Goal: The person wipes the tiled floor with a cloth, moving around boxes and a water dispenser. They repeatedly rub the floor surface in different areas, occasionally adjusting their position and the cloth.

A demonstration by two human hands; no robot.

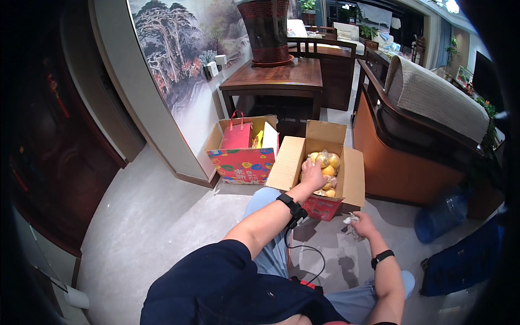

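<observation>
An opened cardboard box (353, 176) stands on the floor in front of me, its flaps folded outward. Inside are several round yellow-orange citrus fruits (334, 160), most of them in clear plastic wrap. My left hand (313, 174) reaches over the box's left side with its fingers at the fruit; whether it grips one is hidden. Beside the box's near right corner, low over the floor, my right hand (365, 226) holds a crumpled piece of whitish wrapping (352, 226), perhaps plastic or paper.
A second red printed carton (243, 165) at the left holds a red gift bag (237, 136). Behind stands a wooden table (272, 75) bearing a large pot (268, 30). A wooden sofa (406, 162) lies right, with a blue water jug (440, 217) and a dark blue case (463, 260).
</observation>
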